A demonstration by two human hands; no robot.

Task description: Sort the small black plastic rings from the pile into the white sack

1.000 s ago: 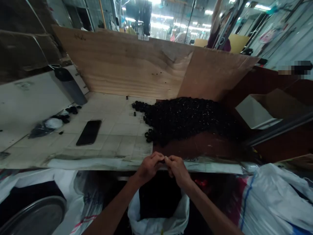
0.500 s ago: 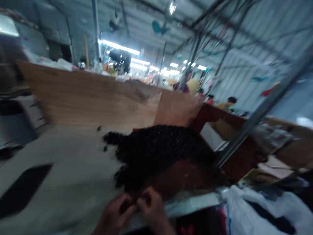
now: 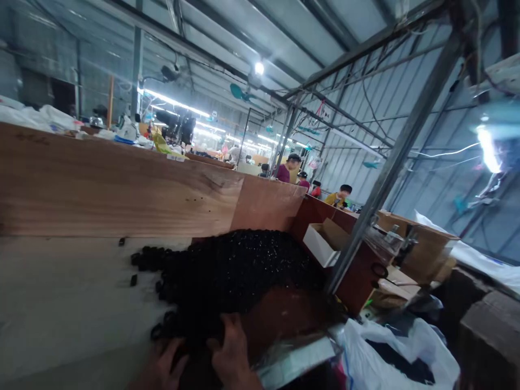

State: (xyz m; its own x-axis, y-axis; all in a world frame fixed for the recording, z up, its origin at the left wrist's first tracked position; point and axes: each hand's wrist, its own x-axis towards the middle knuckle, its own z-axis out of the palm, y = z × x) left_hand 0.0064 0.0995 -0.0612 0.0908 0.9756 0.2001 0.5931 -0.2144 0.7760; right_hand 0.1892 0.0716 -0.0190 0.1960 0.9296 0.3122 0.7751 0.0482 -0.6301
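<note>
A wide heap of small black pieces (image 3: 244, 265) lies on the table against the wooden boards; their exact kind is too small and dark to make out. At the heap's near edge my right hand (image 3: 232, 352) reaches in, its thumb and forefinger apart with dark pieces around them. Left of it, my left hand (image 3: 166, 363) is low in the picture beside the heap. Its fingers are bent and blurred, and a dark gap shows by the thumb; whether it holds a piece is hidden.
A plywood board (image 3: 122, 189) walls the table's far side. A metal post (image 3: 390, 162) slants up on the right, beside an open white carton (image 3: 323, 244). Near me at right sits a white plastic bag (image 3: 400, 352). Several people work in the background.
My hands were together in front of the heap; now they are apart, with the right one at the black pieces. The view has swung to the right and upward.
</note>
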